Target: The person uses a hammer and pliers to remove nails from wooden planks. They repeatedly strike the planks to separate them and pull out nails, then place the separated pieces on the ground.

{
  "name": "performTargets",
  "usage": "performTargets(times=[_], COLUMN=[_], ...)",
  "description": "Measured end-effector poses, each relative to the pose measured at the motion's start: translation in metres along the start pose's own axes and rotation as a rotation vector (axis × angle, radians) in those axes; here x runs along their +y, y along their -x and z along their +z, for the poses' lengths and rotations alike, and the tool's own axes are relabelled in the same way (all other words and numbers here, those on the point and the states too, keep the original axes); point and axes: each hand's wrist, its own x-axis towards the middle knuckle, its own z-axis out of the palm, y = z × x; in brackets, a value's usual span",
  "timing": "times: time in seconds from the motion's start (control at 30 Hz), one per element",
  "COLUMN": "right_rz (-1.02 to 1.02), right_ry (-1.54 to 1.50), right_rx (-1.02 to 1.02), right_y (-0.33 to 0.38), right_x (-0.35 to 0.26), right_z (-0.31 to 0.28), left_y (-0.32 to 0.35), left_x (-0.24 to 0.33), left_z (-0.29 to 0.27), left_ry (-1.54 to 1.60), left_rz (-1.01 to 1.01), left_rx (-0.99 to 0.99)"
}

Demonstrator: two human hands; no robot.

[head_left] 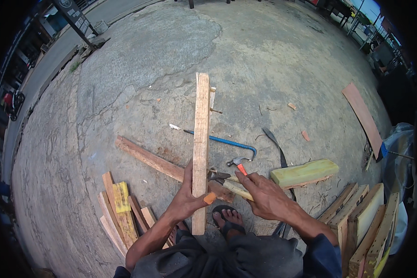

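Observation:
A long pale wooden beam [201, 129] rises in front of me, with my left hand [188, 197] wrapped round its lower part; the thumb has an orange covering. On its right side a nail [216, 111] sticks out below a splintered strip of wood [212, 98]. My right hand [267, 194] is closed on pincers [236, 189] with dark jaws and pale yellowish handles. Their jaws are close to the beam's right side; whether they grip a nail is too small to tell. Just beyond my right fingers shows a claw hammer [239, 163] with an orange handle, partly hidden.
A blue pry bar [234, 142] and a reddish plank [148, 157] lie on the concrete behind the beam. Wood pieces stand at left [121, 208] and right [363, 222]. A yellowish block [305, 172] and a dark strap [276, 144] lie right. My sandalled feet are below.

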Motion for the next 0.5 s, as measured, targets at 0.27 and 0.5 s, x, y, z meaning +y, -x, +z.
performTargets(times=[0.27, 0.5], right_rz=[-0.038, -0.021], right_ry=[0.076, -0.086], right_rx=[-0.107, -0.032], right_y=[-0.018, -0.009], right_x=[-0.012, -0.006], right_z=[-0.008, 0.008], left_y=[0.016, 0.011], left_x=[0.006, 0.012], left_z=[-0.011, -0.004], left_ry=[-0.183, -0.153], left_rz=[0.045, 0.015], left_rx=[0.018, 0.025])
